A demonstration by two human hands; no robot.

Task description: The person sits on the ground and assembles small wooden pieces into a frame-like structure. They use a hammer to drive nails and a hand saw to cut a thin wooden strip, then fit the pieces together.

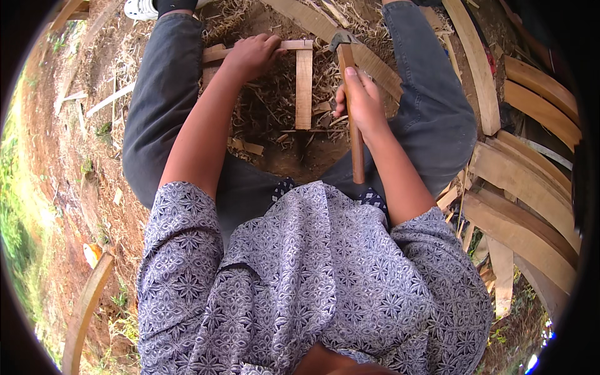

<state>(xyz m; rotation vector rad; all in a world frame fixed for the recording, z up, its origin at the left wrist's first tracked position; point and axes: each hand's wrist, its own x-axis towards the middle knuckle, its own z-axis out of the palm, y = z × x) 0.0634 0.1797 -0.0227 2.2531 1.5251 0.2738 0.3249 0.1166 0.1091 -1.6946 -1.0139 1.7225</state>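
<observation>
My right hand [364,103] is wrapped around the wooden handle of a hammer [357,153], its metal head pointing away from me. My left hand [253,57] holds down a narrow wooden strip [294,45] lying crosswise between my legs. Near the right end of that strip stands what looks like a thin nail. A second short wooden piece [303,94] runs from under this end toward me, so the two form a corner. The hammer head is a little to the right of the corner, apart from it.
Wood shavings [275,106] cover the ground between my legs. A long plank [375,65] lies beyond the hammer. Several sawn boards [519,175] are piled on the right. A curved timber [87,312] is at the lower left, and a white shoe [140,9] at the top.
</observation>
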